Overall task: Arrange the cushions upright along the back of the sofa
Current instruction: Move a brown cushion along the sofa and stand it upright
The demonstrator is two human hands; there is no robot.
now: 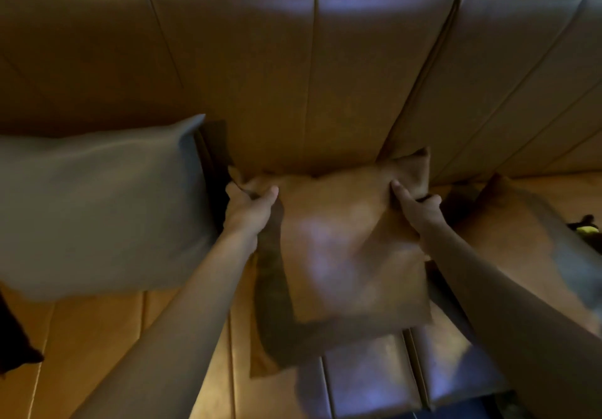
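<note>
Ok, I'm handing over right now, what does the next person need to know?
Left hand and right hand each pinch a top corner of the tan cushion, held in front of the sofa backrest.
Grey cushion already leans on the backrest at left.
Another tan cushion lies slumped on the seat at right.
Left: seat the held cushion upright, then stand the right one.

Held cushion (345, 249) before sofa back (293, 60), upright cushion (97, 210) left, another cushion (527, 239) right
</note>
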